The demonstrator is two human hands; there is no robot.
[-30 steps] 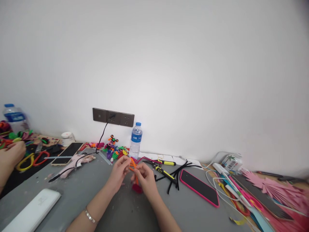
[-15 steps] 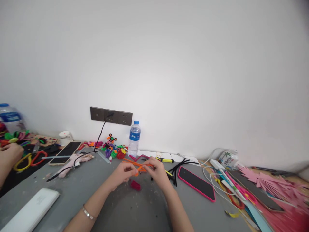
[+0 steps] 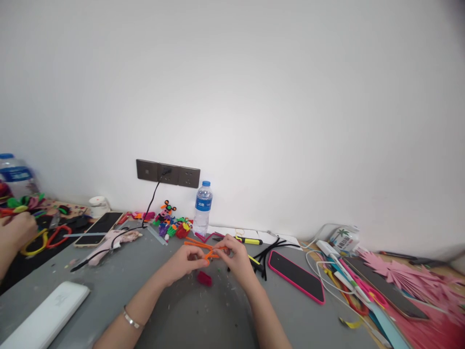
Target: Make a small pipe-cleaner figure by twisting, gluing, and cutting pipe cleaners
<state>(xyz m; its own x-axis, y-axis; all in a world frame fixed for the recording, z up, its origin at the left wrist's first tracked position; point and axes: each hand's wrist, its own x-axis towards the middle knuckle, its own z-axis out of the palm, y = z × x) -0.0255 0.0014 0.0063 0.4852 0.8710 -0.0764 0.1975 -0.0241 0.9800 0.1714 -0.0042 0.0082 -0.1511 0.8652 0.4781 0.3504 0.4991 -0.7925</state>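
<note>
Between my two hands are orange pipe cleaners (image 3: pixel 209 254) that cross each other just above the grey table (image 3: pixel 203 320). My left hand (image 3: pixel 189 264) pinches them from the left, with loose ends sticking out above its fingers. From the right, my right hand (image 3: pixel 232 254) closes thumb and fingers on the same pipe cleaners. A small magenta fuzzy piece (image 3: pixel 204 278) lies on the table just below my hands. Behind them a bent magenta pipe cleaner (image 3: pixel 204 237) rests near a water bottle (image 3: pixel 202 208). Black pipe cleaners (image 3: pixel 271 249) lie right of my right hand.
A yellow-and-black cutter (image 3: pixel 249 240) lies behind my right hand. Phone in a pink case (image 3: pixel 296 276) at right, beside white cables and pink paper (image 3: pixel 395 276). Small fuzzy figures (image 3: pixel 174 224) stand left of the bottle. White power bank (image 3: pixel 47 315) at lower left; another person's hand (image 3: pixel 16 232) at far left.
My fingers have shifted slightly on the orange pipe cleaners, and their crossing shows a little more plainly. Things on the table stay where they were.
</note>
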